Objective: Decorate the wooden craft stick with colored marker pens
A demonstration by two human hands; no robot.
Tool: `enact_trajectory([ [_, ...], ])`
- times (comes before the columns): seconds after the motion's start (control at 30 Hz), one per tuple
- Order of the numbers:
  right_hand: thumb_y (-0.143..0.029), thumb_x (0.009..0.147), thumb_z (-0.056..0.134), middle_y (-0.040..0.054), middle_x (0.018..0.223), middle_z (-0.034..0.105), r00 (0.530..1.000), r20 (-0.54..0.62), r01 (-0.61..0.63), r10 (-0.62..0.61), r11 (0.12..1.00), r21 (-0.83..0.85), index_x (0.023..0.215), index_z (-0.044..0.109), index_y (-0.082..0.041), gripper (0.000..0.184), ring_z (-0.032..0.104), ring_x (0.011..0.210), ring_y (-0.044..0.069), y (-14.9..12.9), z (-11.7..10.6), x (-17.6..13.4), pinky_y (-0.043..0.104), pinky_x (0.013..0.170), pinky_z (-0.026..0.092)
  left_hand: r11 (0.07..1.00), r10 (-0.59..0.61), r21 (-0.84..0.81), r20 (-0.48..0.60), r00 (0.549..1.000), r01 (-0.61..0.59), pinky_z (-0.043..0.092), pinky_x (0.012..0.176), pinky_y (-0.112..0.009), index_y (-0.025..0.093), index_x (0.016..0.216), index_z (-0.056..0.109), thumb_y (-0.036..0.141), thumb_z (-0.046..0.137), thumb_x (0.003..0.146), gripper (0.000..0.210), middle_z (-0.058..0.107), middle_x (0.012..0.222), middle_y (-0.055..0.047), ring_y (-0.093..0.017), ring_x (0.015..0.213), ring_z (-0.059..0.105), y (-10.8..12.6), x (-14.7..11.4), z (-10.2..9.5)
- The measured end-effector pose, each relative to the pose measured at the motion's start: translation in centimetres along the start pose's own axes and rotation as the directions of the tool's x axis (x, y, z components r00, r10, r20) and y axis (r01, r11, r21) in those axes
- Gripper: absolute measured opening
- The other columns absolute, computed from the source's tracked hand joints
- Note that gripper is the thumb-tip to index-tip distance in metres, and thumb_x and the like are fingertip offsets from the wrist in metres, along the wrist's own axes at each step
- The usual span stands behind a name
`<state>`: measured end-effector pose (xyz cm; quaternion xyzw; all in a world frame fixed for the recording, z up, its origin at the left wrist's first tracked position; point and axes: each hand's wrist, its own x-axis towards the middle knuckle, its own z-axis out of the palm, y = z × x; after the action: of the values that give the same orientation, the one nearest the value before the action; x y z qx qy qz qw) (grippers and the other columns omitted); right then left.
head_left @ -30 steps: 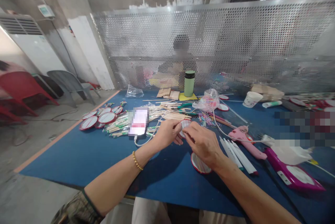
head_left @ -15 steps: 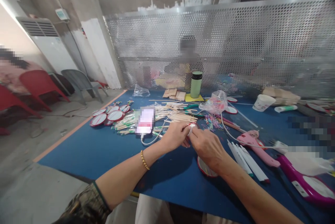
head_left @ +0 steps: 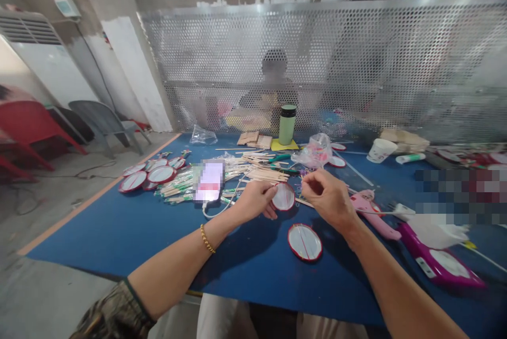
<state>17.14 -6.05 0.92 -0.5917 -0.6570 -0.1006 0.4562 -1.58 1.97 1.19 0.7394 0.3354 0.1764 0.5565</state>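
My left hand (head_left: 257, 199) pinches a small round white disc with a red rim (head_left: 284, 197) by its left edge, holding it above the table. To the right of it, apart from the disc, my right hand (head_left: 328, 196) is closed with thumb and fingertips together; whatever it may hold is too small to make out. Below the hands a second red-rimmed disc (head_left: 304, 243) lies on the blue table, with a thin reddish line across its face. Small coloured bands (head_left: 301, 189) lie partly hidden behind my right hand.
A phone (head_left: 209, 180) on a white cable stands left of my hands, beside flat wooden sticks (head_left: 267, 172). More discs (head_left: 161, 174) are piled at the left. At the right lie a pink glue gun (head_left: 374, 215) and a purple device (head_left: 439, 262). A green bottle (head_left: 287, 125) stands behind.
My right hand has moved right, away from the left hand, which keeps the disc. The disc's face and the one on the table now show more fully. The view has shifted slightly.
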Motion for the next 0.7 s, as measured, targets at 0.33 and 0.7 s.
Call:
enact_trajectory([
  [0.33, -0.018, 0.09, 0.053, 0.0034, 0.078, 0.064, 0.955, 0.281, 0.157, -0.095, 0.966, -0.207, 0.078, 0.065, -0.02, 0.017, 0.059, 0.066, 0.015, -1.2, 1.0, -1.3, 0.026, 0.056, 0.038, 0.975, 0.135, 0.195, -0.139, 0.981, -0.107, 0.048, 0.043, -0.019, 0.017, 0.071, 0.055, 0.025, 0.047, 0.095, 0.026, 0.059, 0.049, 0.002, -0.014, 0.045, 0.065, -0.2, -0.2, -0.5],
  [0.7, -0.034, 0.097, 0.05, 0.0079, 0.11, 0.076, 0.988, 0.143, -0.093, 0.063, 0.972, 0.218, 0.114, 0.069, -0.021, 0.029, 0.071, 0.097, 0.021, -0.8, 0.5, 0.1, 0.03, 0.077, 0.055, 0.975, 0.157, 0.168, -0.07, 0.985, -0.144, 0.049, 0.045, -0.021, 0.019, 0.08, 0.055, 0.028, 0.042, 0.095, 0.022, 0.061, 0.051, 0.003, -0.016, 0.047, 0.066, 1.0, -0.9, -0.1],
])
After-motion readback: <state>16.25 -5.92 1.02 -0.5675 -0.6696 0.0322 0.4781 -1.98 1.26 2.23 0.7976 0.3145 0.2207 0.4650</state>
